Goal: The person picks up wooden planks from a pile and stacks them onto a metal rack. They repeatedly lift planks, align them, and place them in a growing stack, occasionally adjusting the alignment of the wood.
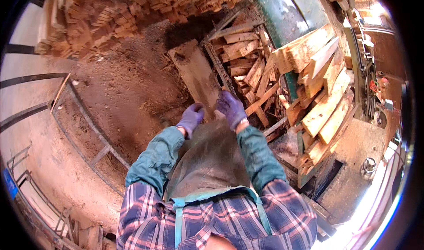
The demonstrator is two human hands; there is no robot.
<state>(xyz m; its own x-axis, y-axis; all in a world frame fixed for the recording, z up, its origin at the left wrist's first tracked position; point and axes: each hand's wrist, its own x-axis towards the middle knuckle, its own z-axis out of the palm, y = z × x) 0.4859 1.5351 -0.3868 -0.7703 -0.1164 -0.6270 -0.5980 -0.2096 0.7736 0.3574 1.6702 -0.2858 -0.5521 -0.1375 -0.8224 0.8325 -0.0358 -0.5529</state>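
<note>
My left hand, in a purple glove, is raised in front of the dark apron. Its fingers curve loosely and I see nothing held in it. Slightly higher and to the right is my right hand, gloved alike, fingers partly apart and nothing visible in the palm. A gap separates the two hands. Beyond them a wide, worn board slants away, its near end partly hidden by the right hand. Right of that board, a metal-framed bin holds loose wood offcuts.
Stacked wooden slats rise on a machine table at the right. A green metal housing stands at the far side. A large wood pile fills the far left. A metal frame lies left, beside the dusty floor.
</note>
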